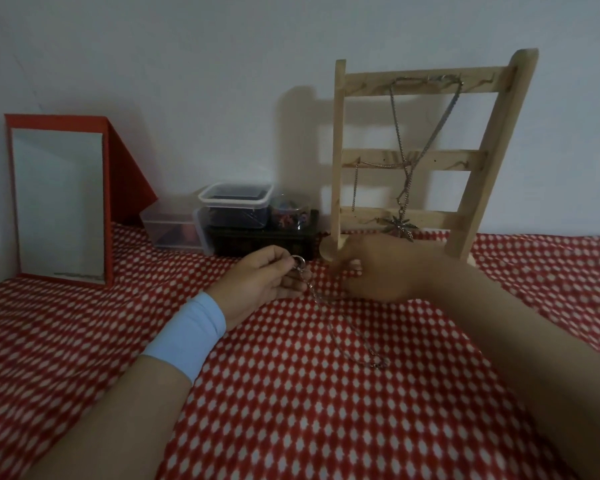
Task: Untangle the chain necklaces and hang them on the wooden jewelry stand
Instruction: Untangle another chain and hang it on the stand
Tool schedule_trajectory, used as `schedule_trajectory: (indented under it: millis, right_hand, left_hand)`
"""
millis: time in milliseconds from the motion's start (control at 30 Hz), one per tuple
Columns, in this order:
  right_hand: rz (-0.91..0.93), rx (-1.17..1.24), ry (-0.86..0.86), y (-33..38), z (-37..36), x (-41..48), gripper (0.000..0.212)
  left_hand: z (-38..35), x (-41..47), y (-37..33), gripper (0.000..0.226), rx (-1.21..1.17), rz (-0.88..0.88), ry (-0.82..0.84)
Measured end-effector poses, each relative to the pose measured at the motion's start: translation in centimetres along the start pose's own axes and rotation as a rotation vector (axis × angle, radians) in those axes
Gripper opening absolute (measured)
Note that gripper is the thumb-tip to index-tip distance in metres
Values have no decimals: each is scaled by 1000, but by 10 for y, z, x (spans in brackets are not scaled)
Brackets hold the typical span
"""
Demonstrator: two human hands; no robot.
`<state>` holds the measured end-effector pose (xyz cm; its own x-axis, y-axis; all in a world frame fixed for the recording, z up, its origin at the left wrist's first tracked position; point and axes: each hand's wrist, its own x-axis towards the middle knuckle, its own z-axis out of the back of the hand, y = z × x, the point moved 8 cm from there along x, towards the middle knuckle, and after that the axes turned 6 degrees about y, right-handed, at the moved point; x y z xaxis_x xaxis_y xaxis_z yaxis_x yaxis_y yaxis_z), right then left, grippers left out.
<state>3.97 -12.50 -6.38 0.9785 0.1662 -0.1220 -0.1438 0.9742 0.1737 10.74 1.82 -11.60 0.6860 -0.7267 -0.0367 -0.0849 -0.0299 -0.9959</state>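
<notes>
Two chains (396, 140) hang on the wooden stand (336, 150). Left hand (260, 278) pinches the ring (299, 262) of a third chain (340, 339); right hand (381, 271) curled, grip unclear.

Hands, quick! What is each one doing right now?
Left hand: pinches the ring end of the chain necklace.
Right hand: fingers curled beside the chain; grip cannot be told.
</notes>
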Motion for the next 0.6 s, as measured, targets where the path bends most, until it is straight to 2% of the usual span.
schedule_trajectory:
  millis: [100, 233, 333, 400, 500, 600]
  right_hand:
    - [138, 217, -22, 17, -17, 9, 19]
    - [120, 458, -133, 10, -26, 17, 2]
    - [138, 762, -160, 6, -24, 15, 7]
    - [145, 882, -151, 6, -24, 14, 14]
    - [76, 965, -108, 4, -31, 15, 20]
    - [46, 855, -162, 0, -29, 15, 19]
  left_hand:
    - [2, -1, -1, 15, -80, -20, -13]
    - [4, -1, -3, 14, -137, -55, -42]
    - [8, -2, -6, 12, -154, -119, -135]
    - [12, -2, -7, 13, -212, -154, -185]
    - [11, 0, -6, 14, -325, -172, -174]
    - [10, 0, -5, 15, -332, -181, -174]
